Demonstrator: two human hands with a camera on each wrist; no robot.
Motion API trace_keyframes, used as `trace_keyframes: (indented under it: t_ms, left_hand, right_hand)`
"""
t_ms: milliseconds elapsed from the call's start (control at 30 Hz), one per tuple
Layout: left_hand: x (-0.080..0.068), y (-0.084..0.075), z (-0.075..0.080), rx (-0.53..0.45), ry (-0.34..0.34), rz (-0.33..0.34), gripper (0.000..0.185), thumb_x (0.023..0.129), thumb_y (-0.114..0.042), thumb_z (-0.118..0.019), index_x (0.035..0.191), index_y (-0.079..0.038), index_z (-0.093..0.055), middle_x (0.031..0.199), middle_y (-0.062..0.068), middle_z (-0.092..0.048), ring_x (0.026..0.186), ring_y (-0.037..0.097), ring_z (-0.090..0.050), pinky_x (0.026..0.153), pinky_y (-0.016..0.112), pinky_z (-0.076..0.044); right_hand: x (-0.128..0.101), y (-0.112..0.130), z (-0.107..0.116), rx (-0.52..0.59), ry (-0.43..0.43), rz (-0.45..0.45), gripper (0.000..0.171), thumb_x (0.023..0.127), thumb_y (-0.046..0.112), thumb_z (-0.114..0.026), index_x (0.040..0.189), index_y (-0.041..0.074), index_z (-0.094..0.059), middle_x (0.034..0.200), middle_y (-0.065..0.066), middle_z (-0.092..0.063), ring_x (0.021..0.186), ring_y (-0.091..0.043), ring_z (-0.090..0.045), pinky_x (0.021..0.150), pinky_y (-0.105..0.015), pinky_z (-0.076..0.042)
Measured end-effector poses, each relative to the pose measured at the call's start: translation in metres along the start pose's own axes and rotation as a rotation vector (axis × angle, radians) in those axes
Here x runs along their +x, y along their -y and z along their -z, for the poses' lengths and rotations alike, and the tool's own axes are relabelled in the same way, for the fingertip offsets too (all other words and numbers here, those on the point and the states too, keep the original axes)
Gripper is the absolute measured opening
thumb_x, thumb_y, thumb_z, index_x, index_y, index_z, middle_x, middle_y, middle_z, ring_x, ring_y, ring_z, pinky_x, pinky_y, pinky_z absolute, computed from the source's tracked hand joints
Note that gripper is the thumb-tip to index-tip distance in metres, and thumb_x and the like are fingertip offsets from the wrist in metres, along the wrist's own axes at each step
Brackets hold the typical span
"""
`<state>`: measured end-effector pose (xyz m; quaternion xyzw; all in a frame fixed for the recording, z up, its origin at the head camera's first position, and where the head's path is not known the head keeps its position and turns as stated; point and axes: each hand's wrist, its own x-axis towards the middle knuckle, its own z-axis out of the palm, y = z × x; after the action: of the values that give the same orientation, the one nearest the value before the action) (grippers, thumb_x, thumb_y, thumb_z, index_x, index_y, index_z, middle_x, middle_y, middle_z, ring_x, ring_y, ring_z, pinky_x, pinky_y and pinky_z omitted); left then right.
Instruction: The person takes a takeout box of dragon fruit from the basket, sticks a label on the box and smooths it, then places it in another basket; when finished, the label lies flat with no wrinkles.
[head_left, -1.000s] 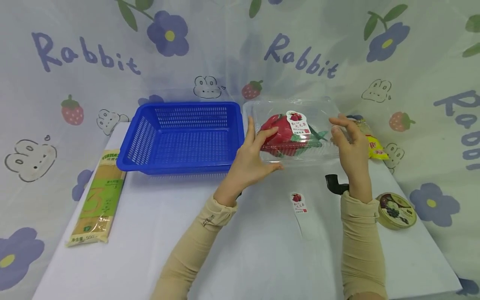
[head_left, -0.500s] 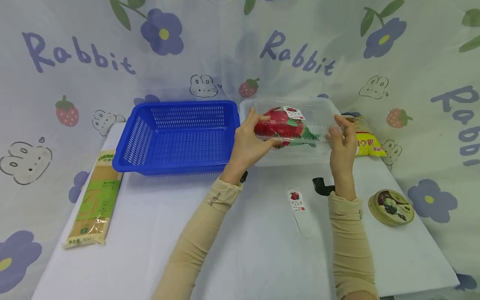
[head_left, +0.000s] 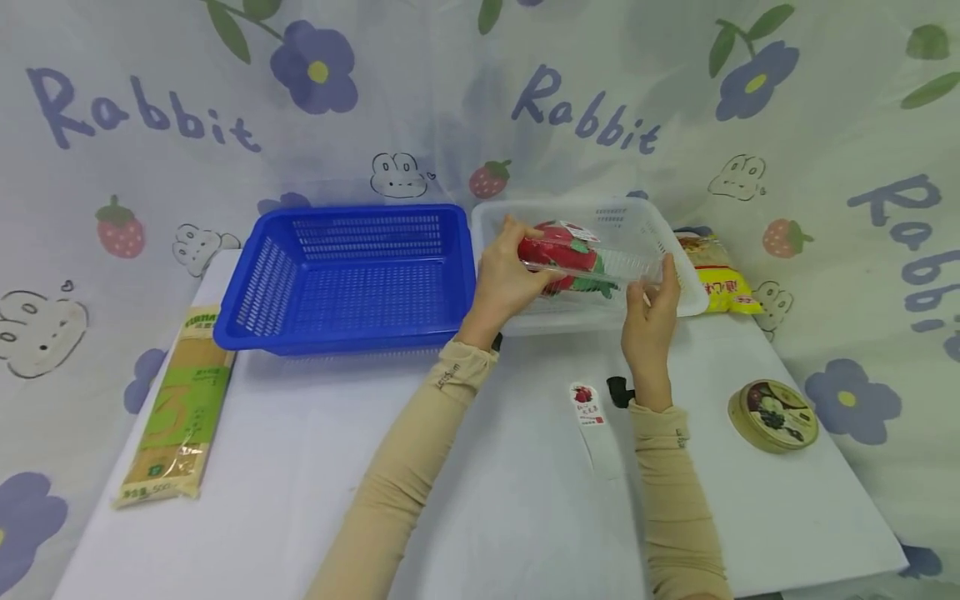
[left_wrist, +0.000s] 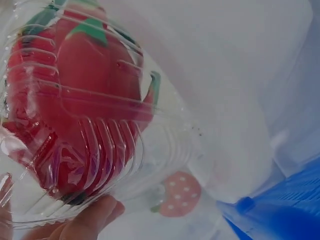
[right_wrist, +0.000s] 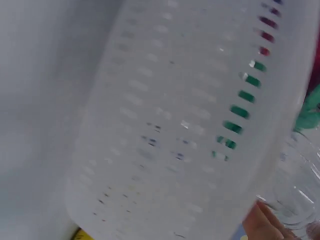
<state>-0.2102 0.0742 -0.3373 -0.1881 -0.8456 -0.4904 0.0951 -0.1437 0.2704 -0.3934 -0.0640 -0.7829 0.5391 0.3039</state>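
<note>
A clear plastic box (head_left: 633, 265) with a red dragon fruit (head_left: 557, 252) inside is over the white basket (head_left: 696, 296), within its rim in the head view. A printed sticker (head_left: 579, 232) is on its lid. My left hand (head_left: 508, 271) grips the box's left end, fingers above and thumb below. At the right end, my right hand (head_left: 649, 321) pinches the box between thumb and fingers. Through the ribbed plastic in the left wrist view, the fruit (left_wrist: 85, 100) shows its green-tipped scales. In the right wrist view the basket's slotted wall (right_wrist: 175, 110) hides most of the box.
A blue basket (head_left: 337, 342) stands left of the white one. Spaghetti in a long pack (head_left: 176, 408) lies at the far left. A yellow snack bag (head_left: 723, 292) and a round tin (head_left: 774, 415) are on the right. A sticker strip (head_left: 588, 407) lies in front.
The box has tilted, its lid turning away from me, and come down inside the white basket's outline. Both hands have kept hold of it, the right shifting left and lower.
</note>
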Motion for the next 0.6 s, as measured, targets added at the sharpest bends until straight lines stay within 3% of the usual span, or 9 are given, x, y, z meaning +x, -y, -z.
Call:
trace_keyframes:
  t_ms: [100, 167, 233, 267, 333, 400, 433, 500, 600]
  left_hand:
    - [0.003, 0.003, -0.001, 0.004, -0.007, 0.006, 0.052, 0.076, -0.025, -0.084, 0.117, -0.007, -0.058, 0.155, 0.017, -0.035, 0.143, 0.032, -0.036, 0.089, 0.036, -0.057]
    - [0.006, 0.005, -0.002, 0.005, -0.007, 0.010, 0.052, 0.076, -0.025, -0.083, 0.118, -0.007, -0.058, 0.157, 0.018, -0.030, 0.125, 0.034, -0.056, 0.082, 0.036, -0.058]
    - [0.009, 0.006, -0.004, 0.009, -0.010, 0.016, 0.052, 0.076, -0.025, -0.083, 0.118, -0.007, -0.058, 0.157, 0.019, -0.029, 0.113, 0.035, -0.063, 0.083, 0.037, -0.058]
    - [0.011, 0.007, -0.005, 0.019, -0.012, 0.027, 0.052, 0.076, -0.025, -0.083, 0.119, -0.008, -0.058, 0.157, 0.018, -0.028, 0.119, 0.035, -0.060, 0.089, 0.037, -0.056]
    - [0.014, 0.008, -0.007, 0.026, -0.014, 0.047, 0.053, 0.076, -0.025, -0.084, 0.119, -0.009, -0.058, 0.157, 0.019, -0.028, 0.089, 0.034, -0.069, 0.088, 0.037, -0.057]
    - [0.017, 0.009, -0.009, 0.035, -0.013, 0.071, 0.053, 0.075, -0.026, -0.084, 0.119, -0.009, -0.059, 0.157, 0.020, -0.027, 0.083, 0.033, -0.070, 0.085, 0.037, -0.058]
    - [0.018, 0.009, -0.010, 0.038, -0.009, 0.081, 0.054, 0.075, -0.026, -0.084, 0.119, -0.009, -0.059, 0.157, 0.020, -0.028, 0.073, 0.033, -0.068, 0.083, 0.037, -0.059]
    - [0.022, 0.009, -0.013, 0.061, -0.006, 0.092, 0.053, 0.075, -0.028, -0.084, 0.119, -0.010, -0.060, 0.156, 0.022, -0.029, 0.074, 0.034, -0.069, 0.082, 0.038, -0.059]
    - [0.028, 0.006, -0.015, 0.089, -0.007, 0.102, 0.054, 0.074, -0.029, -0.085, 0.118, -0.012, -0.061, 0.155, 0.023, -0.030, 0.092, 0.037, -0.069, 0.088, 0.040, -0.056]
  right_hand:
    - [-0.008, -0.008, -0.004, -0.064, 0.016, 0.067, 0.069, 0.101, 0.037, -0.047, 0.155, 0.006, -0.016, 0.161, -0.016, -0.011, 0.137, -0.039, -0.038, 0.114, -0.051, -0.033]
    - [-0.012, -0.013, -0.007, -0.123, 0.016, 0.096, 0.067, 0.102, 0.033, -0.048, 0.154, 0.004, -0.016, 0.160, -0.022, -0.009, 0.138, -0.039, -0.037, 0.114, -0.052, -0.033]
    - [-0.015, -0.016, -0.010, -0.190, 0.019, 0.104, 0.066, 0.102, 0.030, -0.048, 0.154, 0.004, -0.017, 0.160, -0.025, -0.008, 0.138, -0.040, -0.036, 0.112, -0.055, -0.033]
    - [-0.016, -0.017, -0.012, -0.232, 0.022, 0.106, 0.066, 0.101, 0.028, -0.049, 0.154, 0.004, -0.017, 0.159, -0.027, -0.009, 0.140, -0.041, -0.033, 0.113, -0.057, -0.031]
    - [-0.021, -0.018, -0.016, -0.331, 0.037, 0.097, 0.067, 0.100, 0.026, -0.051, 0.153, 0.003, -0.018, 0.158, -0.028, -0.011, 0.142, -0.043, -0.029, 0.113, -0.061, -0.027]
    - [-0.026, -0.019, -0.020, -0.435, 0.047, 0.088, 0.067, 0.099, 0.024, -0.054, 0.152, -0.001, -0.020, 0.157, -0.030, -0.014, 0.144, -0.046, -0.023, 0.114, -0.064, -0.021]
    - [-0.029, -0.019, -0.022, -0.480, 0.045, 0.077, 0.067, 0.099, 0.024, -0.055, 0.150, -0.003, -0.022, 0.156, -0.032, -0.015, 0.145, -0.047, -0.020, 0.114, -0.066, -0.018]
    - [-0.035, -0.019, -0.026, -0.548, 0.030, 0.041, 0.067, 0.098, 0.026, -0.055, 0.148, -0.006, -0.025, 0.155, -0.033, -0.017, 0.146, -0.048, -0.015, 0.115, -0.068, -0.013]
    - [-0.042, -0.016, -0.033, -0.574, -0.023, -0.031, 0.067, 0.099, 0.030, -0.054, 0.147, -0.009, -0.027, 0.155, -0.033, -0.018, 0.148, -0.046, -0.009, 0.116, -0.067, -0.011]
